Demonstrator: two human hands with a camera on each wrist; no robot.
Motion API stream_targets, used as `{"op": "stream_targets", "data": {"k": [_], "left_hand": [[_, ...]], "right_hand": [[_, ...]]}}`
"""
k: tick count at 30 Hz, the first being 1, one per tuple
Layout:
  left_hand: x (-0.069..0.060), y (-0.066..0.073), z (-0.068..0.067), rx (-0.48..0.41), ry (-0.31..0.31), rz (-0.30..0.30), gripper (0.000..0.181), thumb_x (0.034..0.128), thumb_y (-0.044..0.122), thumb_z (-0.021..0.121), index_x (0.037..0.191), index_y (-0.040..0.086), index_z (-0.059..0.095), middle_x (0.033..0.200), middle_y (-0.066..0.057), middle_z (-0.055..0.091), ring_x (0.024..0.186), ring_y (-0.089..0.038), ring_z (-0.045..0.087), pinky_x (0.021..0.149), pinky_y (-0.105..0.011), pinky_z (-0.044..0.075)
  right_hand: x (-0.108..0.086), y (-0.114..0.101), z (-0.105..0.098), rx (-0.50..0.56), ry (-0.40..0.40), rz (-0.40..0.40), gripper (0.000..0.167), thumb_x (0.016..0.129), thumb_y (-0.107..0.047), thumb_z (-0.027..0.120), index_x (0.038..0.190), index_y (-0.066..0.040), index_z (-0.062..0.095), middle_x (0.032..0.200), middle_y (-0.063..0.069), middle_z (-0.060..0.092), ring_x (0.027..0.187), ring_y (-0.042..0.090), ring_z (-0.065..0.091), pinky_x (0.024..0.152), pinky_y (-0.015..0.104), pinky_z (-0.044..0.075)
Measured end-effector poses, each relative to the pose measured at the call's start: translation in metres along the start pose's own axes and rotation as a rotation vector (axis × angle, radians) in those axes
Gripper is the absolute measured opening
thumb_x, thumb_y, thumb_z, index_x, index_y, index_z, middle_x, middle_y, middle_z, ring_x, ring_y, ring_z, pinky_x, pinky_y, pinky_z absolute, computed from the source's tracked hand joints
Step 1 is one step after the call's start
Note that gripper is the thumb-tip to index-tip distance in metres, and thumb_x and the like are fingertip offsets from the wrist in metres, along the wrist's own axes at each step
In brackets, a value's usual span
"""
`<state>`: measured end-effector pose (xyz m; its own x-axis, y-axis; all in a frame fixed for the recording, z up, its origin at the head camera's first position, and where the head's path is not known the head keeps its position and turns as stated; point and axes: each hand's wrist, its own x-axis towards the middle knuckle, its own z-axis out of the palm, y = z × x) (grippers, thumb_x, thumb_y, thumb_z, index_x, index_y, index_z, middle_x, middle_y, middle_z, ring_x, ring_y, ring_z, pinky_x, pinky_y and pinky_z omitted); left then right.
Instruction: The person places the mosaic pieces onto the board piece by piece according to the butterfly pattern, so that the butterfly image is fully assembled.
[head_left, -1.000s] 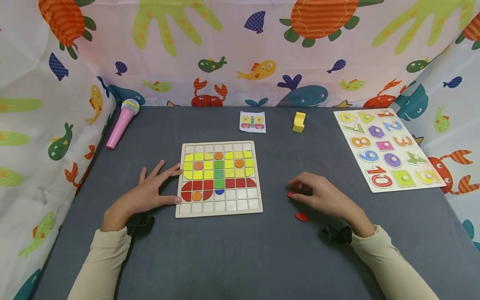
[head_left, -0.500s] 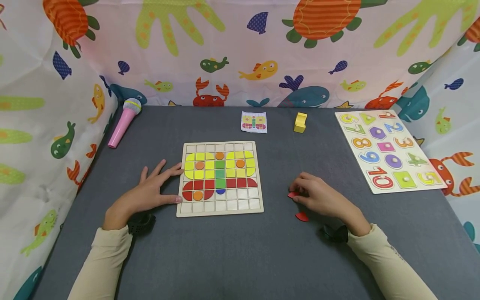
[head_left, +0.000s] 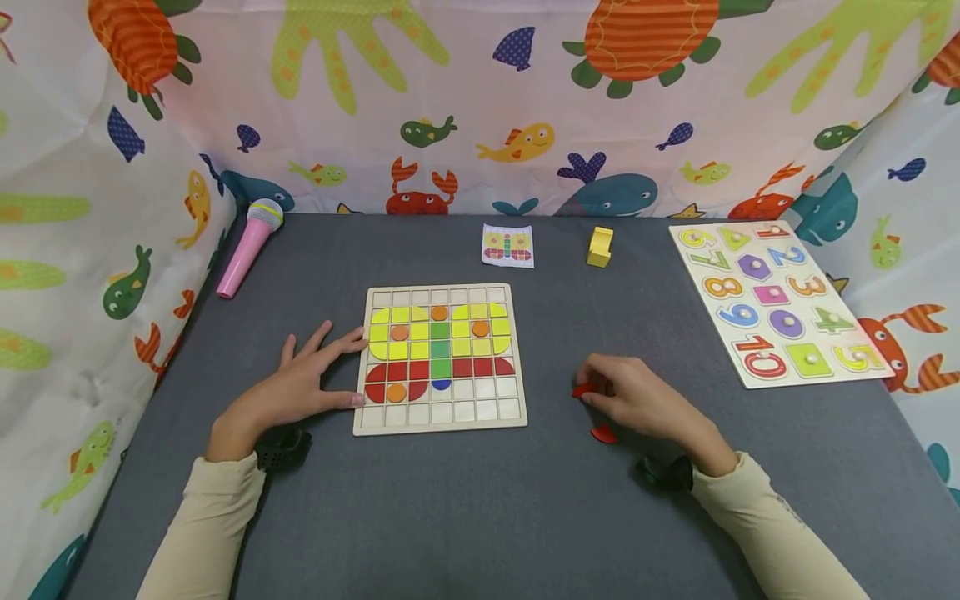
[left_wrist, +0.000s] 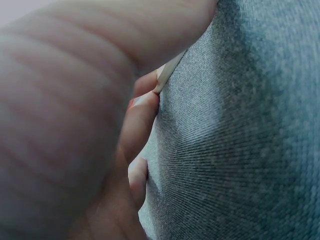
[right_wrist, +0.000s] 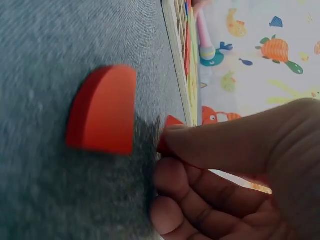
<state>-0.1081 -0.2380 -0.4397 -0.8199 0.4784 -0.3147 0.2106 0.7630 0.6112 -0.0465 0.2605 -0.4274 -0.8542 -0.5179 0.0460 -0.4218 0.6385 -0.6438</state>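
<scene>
A wooden grid board (head_left: 487, 409) lies on the grey table, bearing yellow, green, dark red, orange and blue pieces in a butterfly-like pattern; its lower right squares are white. My left hand (head_left: 292, 389), fingers spread, touches the board's left edge with thumb and fingertips. To the right of the board, my right hand (head_left: 637, 398) pinches a small red piece (right_wrist: 172, 121) between thumb and fingers, low over the cloth. Its shape is partly hidden by the thumb. A second red piece, a quarter circle (right_wrist: 111, 112), lies loose on the table just nearer to me.
Behind the board lies a small picture card (head_left: 507, 246) with a similar pattern. Beside it stands a yellow block (head_left: 599, 247). A pink toy microphone (head_left: 250, 247) lies back left, and a number puzzle board (head_left: 750, 333) back right. A printed cloth surrounds the table.
My right hand's fingers have drawn in around the red piece, which now sits tilted in the pinch. My left hand stays at the board's edge.
</scene>
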Motion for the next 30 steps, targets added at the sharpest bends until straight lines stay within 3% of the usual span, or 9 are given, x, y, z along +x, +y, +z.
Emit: {"op": "stream_targets", "data": {"k": [10,14,19,30], "left_hand": [[0.001,-0.001,0.000,0.004,0.001,-0.002,0.103,0.0887,0.058,0.083,0.169,0.018,0.033,0.177,-0.019,0.015,0.161,-0.046,-0.012,0.116,-0.073,-0.020],[0.001,-0.001,0.000,0.003,0.002,0.006,0.103,0.0888,0.058,0.083,0.170,0.019,0.033,0.177,-0.018,0.017,0.161,-0.046,-0.010,0.117,-0.073,-0.019],[0.001,-0.003,0.000,-0.002,0.006,0.007,0.102,0.0889,0.058,0.083,0.170,0.021,0.033,0.177,-0.018,0.017,0.161,-0.046,-0.010,0.117,-0.073,-0.020],[0.002,-0.003,0.001,0.004,0.008,0.007,0.103,0.0887,0.056,0.084,0.170,0.020,0.033,0.177,-0.018,0.017,0.161,-0.045,-0.010,0.117,-0.073,-0.019]], "right_hand": [[0.014,-0.010,0.000,0.139,0.064,0.014,0.014,0.098,0.000,0.076,0.102,-0.011,0.069,0.092,-0.007,0.068,0.081,0.013,0.063,0.072,0.029,0.054],[0.024,-0.020,0.001,0.172,0.047,0.017,0.012,0.100,-0.003,0.076,0.108,-0.009,0.071,0.099,-0.003,0.072,0.088,0.014,0.068,0.079,0.031,0.057],[0.041,-0.032,0.004,0.172,0.026,0.003,0.022,0.098,-0.003,0.078,0.118,-0.004,0.070,0.104,-0.004,0.073,0.093,0.013,0.069,0.085,0.037,0.058],[0.073,-0.053,0.017,0.217,-0.034,-0.113,0.017,0.098,-0.003,0.078,0.114,-0.006,0.073,0.101,-0.005,0.072,0.088,0.016,0.063,0.080,0.036,0.056]]}}
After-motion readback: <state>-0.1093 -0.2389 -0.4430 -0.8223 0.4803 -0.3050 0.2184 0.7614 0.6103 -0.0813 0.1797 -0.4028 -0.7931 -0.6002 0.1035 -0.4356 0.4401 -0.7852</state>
